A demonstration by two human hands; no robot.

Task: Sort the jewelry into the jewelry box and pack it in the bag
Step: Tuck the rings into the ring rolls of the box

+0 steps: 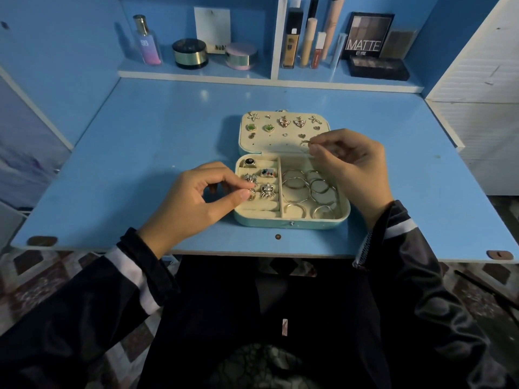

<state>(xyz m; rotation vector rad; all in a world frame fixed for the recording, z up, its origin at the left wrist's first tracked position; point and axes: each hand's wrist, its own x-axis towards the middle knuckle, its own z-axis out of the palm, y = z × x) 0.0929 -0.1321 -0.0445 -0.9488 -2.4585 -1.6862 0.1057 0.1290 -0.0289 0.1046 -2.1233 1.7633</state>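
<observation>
**Jewelry box [292, 223] open on blue desk [140, 164]**

The jewelry box lay near the front middle of the desk, its lid [283, 147] folded flat behind the tray. The lid's cream panel carried stud earrings: a starfish [253, 116], two green stones [250, 127], a winged pair [284, 122] and several tiny ones. The tray's left compartment held padded rolls with rings tucked between them: a dark-stone ring [249, 162], a multicoloured ring [268, 172] and two silver creature rings [266, 190]. The right compartment held a loose heap of thin hoops [309, 186].

On the shelf behind, a palette [365, 37] read "MATTE", a white card [212, 26] showed "NUD", and a perfume bottle [147, 42] bore "SB".

The left hand [196, 200] hung over the tray's left edge. Its thumb and forefinger pinched a small ring [251, 194] at the rolls, just left of one silver creature ring, and the other fingers curled loosely. The right hand [354, 167] was above the hinge on the box's right side. Its thumb and forefinger pinched a small gold hoop [304, 142] over the lid's lower right corner, with the remaining fingers bent beneath.
</observation>
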